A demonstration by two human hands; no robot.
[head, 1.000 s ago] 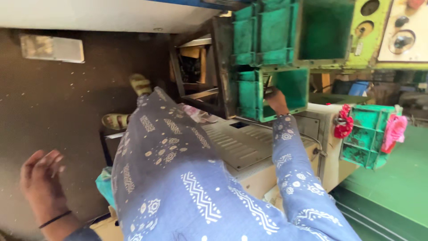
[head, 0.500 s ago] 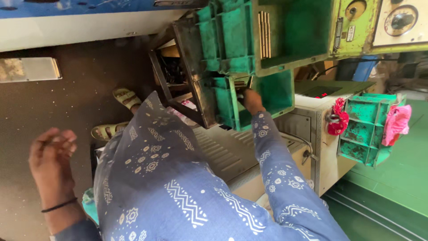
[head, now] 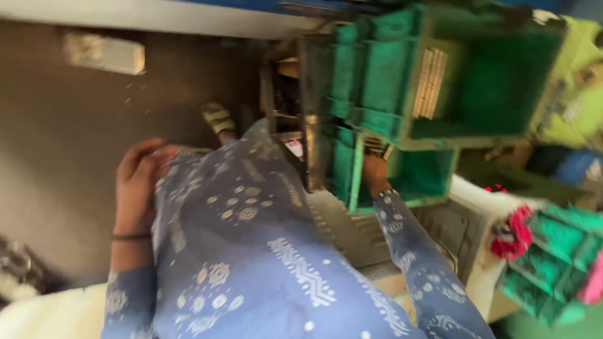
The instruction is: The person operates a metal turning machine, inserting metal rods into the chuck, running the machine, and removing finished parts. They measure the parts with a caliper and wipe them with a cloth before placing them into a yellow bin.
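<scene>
My right hand reaches forward into the lower green plastic crate, at its near rim. The fingers are hidden by blur and by the crate's edge, so what they hold is unclear. A small ribbed pale piece shows just above the hand. My left hand rests against my blue patterned garment at my side, fingers loosely spread and holding nothing. A dark band sits on that wrist. My sandalled foot stands on the brown floor below.
A second green crate is stacked above the first in a dark metal frame. A grey ribbed machine top lies under my right arm. At right are a red cloth, another green crate and a yellow-green panel.
My left hand has come in from the open air to lie against the garment. The view has swung left and blurred. My right hand stays at the lower green crate.
</scene>
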